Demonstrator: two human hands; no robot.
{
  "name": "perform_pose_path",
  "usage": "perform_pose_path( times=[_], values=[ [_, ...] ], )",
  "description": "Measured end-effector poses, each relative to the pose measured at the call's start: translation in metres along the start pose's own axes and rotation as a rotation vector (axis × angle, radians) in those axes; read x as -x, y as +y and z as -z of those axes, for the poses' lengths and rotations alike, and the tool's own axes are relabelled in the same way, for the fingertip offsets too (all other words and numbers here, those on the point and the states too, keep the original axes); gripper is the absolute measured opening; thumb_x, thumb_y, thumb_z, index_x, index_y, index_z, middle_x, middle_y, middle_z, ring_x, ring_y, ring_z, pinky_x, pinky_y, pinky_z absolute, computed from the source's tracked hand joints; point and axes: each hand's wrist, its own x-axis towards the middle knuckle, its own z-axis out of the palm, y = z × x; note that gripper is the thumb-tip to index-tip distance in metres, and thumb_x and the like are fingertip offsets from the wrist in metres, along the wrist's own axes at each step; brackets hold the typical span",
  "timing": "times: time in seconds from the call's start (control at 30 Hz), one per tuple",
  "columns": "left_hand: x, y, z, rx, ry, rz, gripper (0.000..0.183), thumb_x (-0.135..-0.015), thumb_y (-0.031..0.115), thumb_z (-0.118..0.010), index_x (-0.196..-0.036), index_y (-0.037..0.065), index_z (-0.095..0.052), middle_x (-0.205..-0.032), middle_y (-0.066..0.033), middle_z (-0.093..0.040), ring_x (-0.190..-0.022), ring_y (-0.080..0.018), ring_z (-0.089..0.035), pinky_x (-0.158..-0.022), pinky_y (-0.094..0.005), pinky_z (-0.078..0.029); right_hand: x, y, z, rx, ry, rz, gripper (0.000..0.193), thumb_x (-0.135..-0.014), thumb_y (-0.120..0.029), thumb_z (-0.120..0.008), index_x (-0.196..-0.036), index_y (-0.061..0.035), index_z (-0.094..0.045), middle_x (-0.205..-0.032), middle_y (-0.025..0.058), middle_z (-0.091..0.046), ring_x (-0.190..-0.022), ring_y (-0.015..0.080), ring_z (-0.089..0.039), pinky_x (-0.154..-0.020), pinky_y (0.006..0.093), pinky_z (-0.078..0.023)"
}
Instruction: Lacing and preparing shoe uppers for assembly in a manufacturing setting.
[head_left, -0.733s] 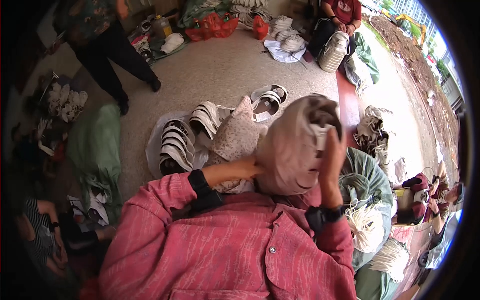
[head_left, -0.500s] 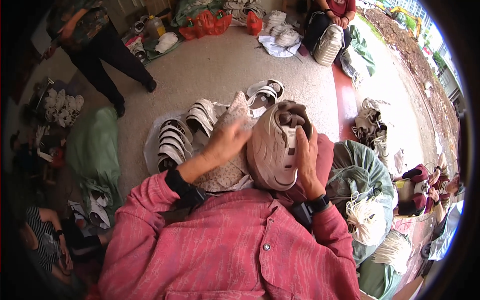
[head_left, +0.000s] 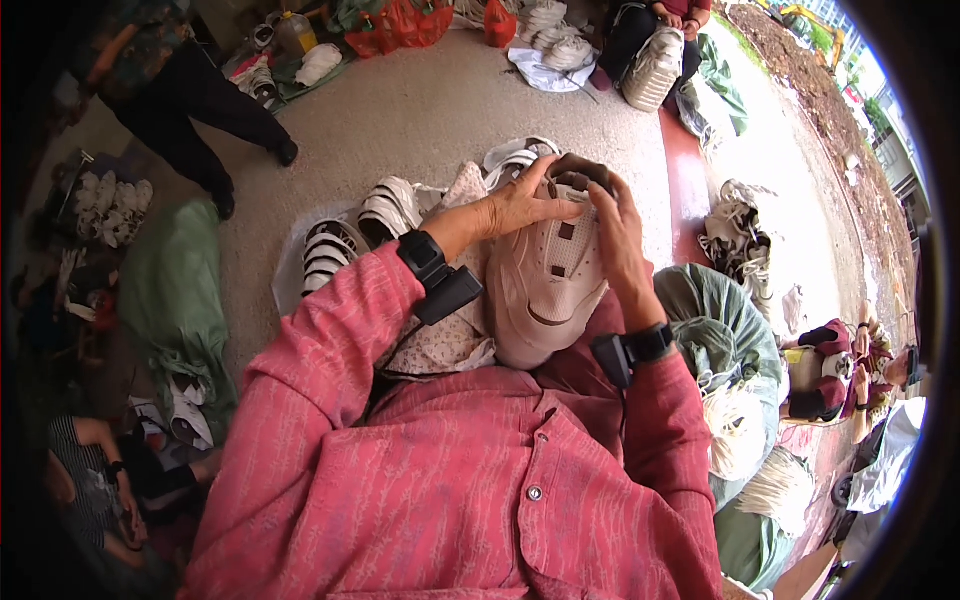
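Note:
A beige shoe upper [head_left: 530, 262], without laces, rests on my lap with its toe toward me and its brown-lined opening away. My left hand [head_left: 520, 205] is closed on the left edge of the opening, its thumb lying across the tongue. Along the opposite edge, my right hand [head_left: 618, 232] wraps the collar, with fingers curled over the far rim. A flower-patterned cloth [head_left: 445, 335] covers my lap left of the shoe. Past my left arm, white striped shoe uppers [head_left: 330, 258] stand in a row, and another pair [head_left: 520, 158] lies just beyond the shoe.
Green sacks [head_left: 715, 315] with bundles of cream laces [head_left: 735, 430] sit close on my right. Dark and white uppers [head_left: 742, 235] are piled beyond them. A green sack [head_left: 180, 290] lies at left, near a standing person [head_left: 190, 120]. Another person [head_left: 660, 50] sits at the far right holding a shoe.
My left hand has moved from over the cloth to the shoe's opening and taken hold. My right hand has shifted up around the collar, and the shoe has turned slightly.

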Motion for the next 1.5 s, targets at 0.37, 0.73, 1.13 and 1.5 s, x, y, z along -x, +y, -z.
perform_pose_path(
  times=[0.37, 0.73, 1.13, 1.5],
  values=[
    [0.034, -0.04, -0.008, 0.037, 0.083, -0.104, 0.084, -0.083, 0.048, -0.066, -0.142, 0.002, -0.028, -0.135, -0.0197, -0.043, -0.129, -0.0276, -0.04, -0.107, -0.0346, -0.033, 0.026, 0.01, -0.021, -0.317, -0.271, 0.067, 0.047, -0.091, -0.021, -0.03, -0.125, 0.0055, -0.05, -0.123, 0.0157, -0.058, -0.114, 0.0247, -0.055, -0.1, 0.0346, -0.041],
    [0.06, -0.015, -0.031, -0.038, 0.247, 0.027, 0.089, -0.078, 0.048, -0.069, -0.142, 0.002, -0.027, -0.136, -0.0251, -0.042, -0.128, -0.0343, -0.042, -0.107, -0.0383, -0.034, 0.034, -0.005, -0.003, 0.107, -0.277, 0.093, 0.052, -0.084, -0.016, -0.031, -0.128, 0.0054, -0.048, -0.12, 0.018, -0.059, -0.112, 0.0271, -0.057, -0.1, 0.035, -0.041],
    [0.056, -0.023, -0.031, -0.088, 0.34, 0.026, 0.092, -0.076, 0.054, -0.066, -0.142, 0.002, -0.027, -0.128, -0.0269, -0.048, -0.114, -0.0337, -0.052, -0.098, -0.0375, -0.042, 0.026, -0.001, -0.008, 0.065, -0.244, -0.003, 0.047, -0.09, -0.021, -0.034, -0.122, 0.0061, -0.055, -0.112, 0.0188, -0.064, -0.1, 0.0257, -0.061, -0.089, 0.0324, -0.046],
    [0.035, -0.016, -0.059, -0.436, 0.644, -0.31, 0.052, -0.086, 0.018, -0.06, -0.133, 0.005, -0.041, -0.133, -0.0218, -0.042, -0.121, -0.0391, -0.043, -0.103, -0.0436, -0.036, 0.029, 0.01, -0.015, 0.285, -0.101, 0.191, 0.044, -0.098, -0.03, -0.046, -0.128, 0.0015, -0.05, -0.125, 0.0194, -0.05, -0.119, 0.0305, -0.049, -0.102, 0.0358, -0.036]
  ],
)
